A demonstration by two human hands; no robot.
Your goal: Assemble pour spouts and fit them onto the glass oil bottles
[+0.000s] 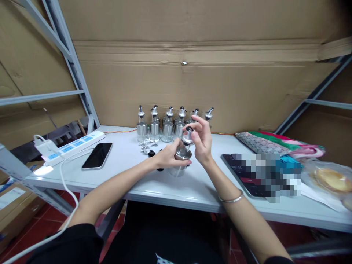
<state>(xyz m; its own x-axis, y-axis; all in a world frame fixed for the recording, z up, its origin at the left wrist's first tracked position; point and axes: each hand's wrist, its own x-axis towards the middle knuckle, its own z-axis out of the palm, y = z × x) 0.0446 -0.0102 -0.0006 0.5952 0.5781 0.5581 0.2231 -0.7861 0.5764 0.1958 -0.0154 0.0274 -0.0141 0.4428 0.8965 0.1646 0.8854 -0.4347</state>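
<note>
My left hand [169, 156] is wrapped round a glass oil bottle [177, 171] with a steel collar, held tilted in the middle of the table. At its top is a pourer spout [188, 137], silver with a black tip. The thumb and curled fingers of my right hand [202, 141] close on this pourer spout from the right. My palm and fingers hide part of the bottle. Just left of my left hand lie several small silver fittings [146, 145] and a black cap [151, 153]. Another dark piece is partly hidden under my wrist.
Several matching bottles [154, 128] with pourers stand in a row by the cardboard wall [192, 84]. A phone [97, 156] and a power strip [74, 147] lie left. To the right are a tablet-like screen [239, 176], partly pixelated, colourful fabric [286, 145] and wrapped food [331, 179].
</note>
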